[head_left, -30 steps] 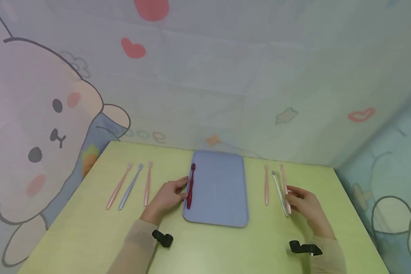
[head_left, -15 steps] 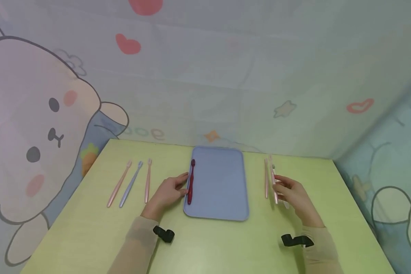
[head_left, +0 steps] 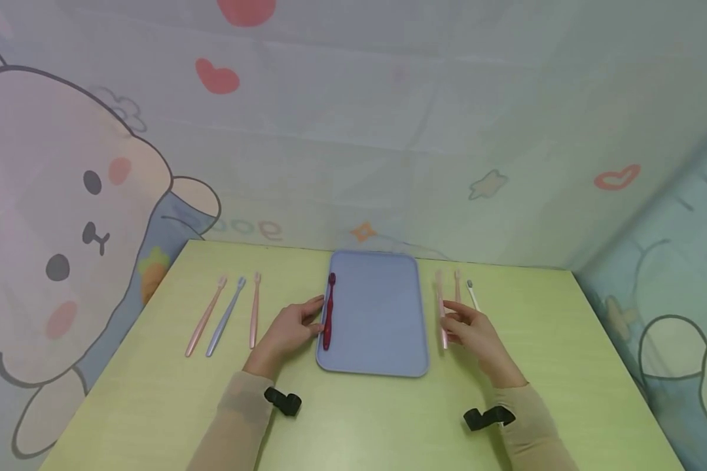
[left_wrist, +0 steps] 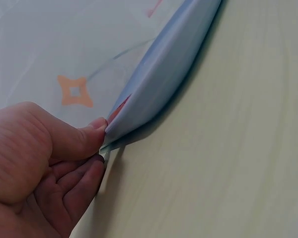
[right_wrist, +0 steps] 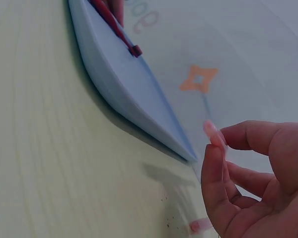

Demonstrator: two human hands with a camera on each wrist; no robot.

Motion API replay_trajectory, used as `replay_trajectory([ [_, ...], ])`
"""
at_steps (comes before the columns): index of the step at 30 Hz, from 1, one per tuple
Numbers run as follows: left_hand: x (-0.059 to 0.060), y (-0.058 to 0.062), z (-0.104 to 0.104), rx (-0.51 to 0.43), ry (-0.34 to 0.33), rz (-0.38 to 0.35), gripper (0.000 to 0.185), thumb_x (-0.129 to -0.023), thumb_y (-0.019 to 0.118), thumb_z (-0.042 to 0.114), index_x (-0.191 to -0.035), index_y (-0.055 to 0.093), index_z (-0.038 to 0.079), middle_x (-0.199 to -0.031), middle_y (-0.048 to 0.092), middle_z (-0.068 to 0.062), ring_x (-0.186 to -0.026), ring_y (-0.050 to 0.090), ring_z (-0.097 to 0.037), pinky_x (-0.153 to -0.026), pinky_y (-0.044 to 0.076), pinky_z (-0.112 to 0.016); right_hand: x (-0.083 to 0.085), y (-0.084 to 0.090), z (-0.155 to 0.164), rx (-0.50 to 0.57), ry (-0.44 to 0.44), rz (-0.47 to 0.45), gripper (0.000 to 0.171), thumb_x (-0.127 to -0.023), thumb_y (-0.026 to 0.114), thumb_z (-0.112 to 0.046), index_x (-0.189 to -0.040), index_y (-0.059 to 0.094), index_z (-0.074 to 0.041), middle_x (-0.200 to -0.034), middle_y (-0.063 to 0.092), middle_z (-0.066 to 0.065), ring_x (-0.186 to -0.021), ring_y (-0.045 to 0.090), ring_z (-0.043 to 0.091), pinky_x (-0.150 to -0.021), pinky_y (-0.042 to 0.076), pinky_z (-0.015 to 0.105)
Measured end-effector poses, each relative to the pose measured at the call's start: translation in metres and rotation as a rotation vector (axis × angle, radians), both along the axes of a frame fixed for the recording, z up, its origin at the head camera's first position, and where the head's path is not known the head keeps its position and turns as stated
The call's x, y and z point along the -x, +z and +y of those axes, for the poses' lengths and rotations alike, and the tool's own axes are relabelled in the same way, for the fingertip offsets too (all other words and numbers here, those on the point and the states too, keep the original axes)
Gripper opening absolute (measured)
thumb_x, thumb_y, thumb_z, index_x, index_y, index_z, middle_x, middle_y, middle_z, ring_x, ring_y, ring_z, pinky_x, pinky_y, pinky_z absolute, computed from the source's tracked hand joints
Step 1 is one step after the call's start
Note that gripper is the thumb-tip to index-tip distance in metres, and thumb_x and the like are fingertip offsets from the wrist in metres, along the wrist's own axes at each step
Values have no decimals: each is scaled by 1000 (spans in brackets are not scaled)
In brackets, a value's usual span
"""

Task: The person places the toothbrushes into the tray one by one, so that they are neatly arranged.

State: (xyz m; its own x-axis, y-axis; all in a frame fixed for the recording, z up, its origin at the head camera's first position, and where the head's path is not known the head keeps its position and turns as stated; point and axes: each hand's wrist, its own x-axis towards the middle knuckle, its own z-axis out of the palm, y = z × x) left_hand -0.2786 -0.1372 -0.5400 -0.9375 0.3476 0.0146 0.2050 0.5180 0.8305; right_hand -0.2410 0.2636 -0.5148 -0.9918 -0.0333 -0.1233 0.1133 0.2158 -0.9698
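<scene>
A blue tray (head_left: 377, 320) lies mid-table with a dark red toothbrush (head_left: 328, 314) along its left side. My left hand (head_left: 289, 332) pinches the tray's left rim, thumb above and fingers below in the left wrist view. Just right of the tray, my right hand (head_left: 470, 332) holds a light pink toothbrush (head_left: 444, 335) between thumb and fingers, its head pointing to the wall. In the right wrist view the handle end of this pink toothbrush (right_wrist: 214, 133) shows at the fingertips, raised over the table. Behind that hand lie another pink toothbrush (head_left: 457, 285) and a white toothbrush (head_left: 472, 294), both partly hidden.
Left of the tray, a pink toothbrush (head_left: 205, 318), a blue toothbrush (head_left: 226, 317) and a second pink toothbrush (head_left: 254, 311) lie apart on the yellow-green table (head_left: 353, 418). A printed cloth (head_left: 353, 131) hangs along the table's back edge.
My right hand has lifted the pink toothbrush and carried it left over the white and other pink toothbrushes, close to the tray. The left hand stays at the tray rim.
</scene>
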Motion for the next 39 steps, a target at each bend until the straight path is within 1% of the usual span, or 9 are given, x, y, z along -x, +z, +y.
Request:
replay_trajectory([
  [3, 0, 0, 0, -3, -4, -2, 61, -98, 71, 4, -155, 51, -2, -165, 47, -7, -146, 50, -30, -123, 38, -43, 0, -3, -8, 10, 15, 5, 57, -103, 65, -4, -155, 46, 10, -126, 66, 25, -90, 67, 6, -82, 63, 23],
  [6, 0, 0, 0, 2, -2, -9, 61, -99, 72, 4, -156, 51, 0, -165, 46, -5, -146, 50, -29, -124, 37, -41, 1, -6, -16, 25, 24, 14, 57, -103, 65, -3, -155, 47, 11, -127, 65, 27, -91, 67, 7, -83, 63, 24],
  [9, 1, 0, 0, 13, -1, -1, 61, -99, 72, 4, -156, 52, 0, -165, 47, -6, -146, 50, -30, -124, 37, -42, 2, -9, -23, 33, 28, 21, 55, -102, 67, -2, -153, 50, 9, -124, 66, 26, -91, 68, 8, -82, 64, 25],
  [15, 1, 1, 0, 18, -2, -2, 61, -99, 71, 5, -156, 51, 0, -165, 46, -6, -147, 48, -29, -125, 35, -43, 1, -8, -37, 15, 76, 52, 56, -99, 68, -3, -151, 52, 9, -118, 67, 20, -91, 69, 12, -80, 65, 27],
  [23, -1, 4, 1, 7, -5, -1, 60, -100, 72, 5, -156, 51, -1, -165, 46, -8, -144, 52, -31, -123, 39, -44, -2, -3, -60, 12, 87, 50, 55, -99, 70, -2, -151, 54, 8, -119, 67, 22, -90, 68, 15, -78, 65, 27],
  [26, -1, 3, 0, 7, -2, -1, 60, -100, 72, 5, -156, 51, -1, -165, 46, -8, -144, 52, -31, -123, 39, -43, -1, -2, -71, 9, 112, 50, 55, -99, 70, -1, -151, 53, 9, -118, 68, 21, -90, 68, 15, -77, 65, 28],
  [32, 0, -1, -2, 21, 1, 10, 60, -99, 72, 5, -155, 52, -1, -164, 47, -9, -143, 53, -31, -122, 40, -44, 2, -7, -93, 9, 166, 46, 54, -98, 70, 0, -148, 55, 11, -117, 70, 23, -88, 69, 16, -77, 66, 30],
  [39, -1, 2, 0, 13, -3, -1, 60, -100, 71, 5, -156, 51, -1, -165, 46, -8, -145, 51, -31, -124, 37, -44, 6, -12, -113, 15, 189, 41, 55, -95, 72, 1, -146, 56, 12, -113, 71, 23, -83, 70, 17, -75, 66, 31],
])
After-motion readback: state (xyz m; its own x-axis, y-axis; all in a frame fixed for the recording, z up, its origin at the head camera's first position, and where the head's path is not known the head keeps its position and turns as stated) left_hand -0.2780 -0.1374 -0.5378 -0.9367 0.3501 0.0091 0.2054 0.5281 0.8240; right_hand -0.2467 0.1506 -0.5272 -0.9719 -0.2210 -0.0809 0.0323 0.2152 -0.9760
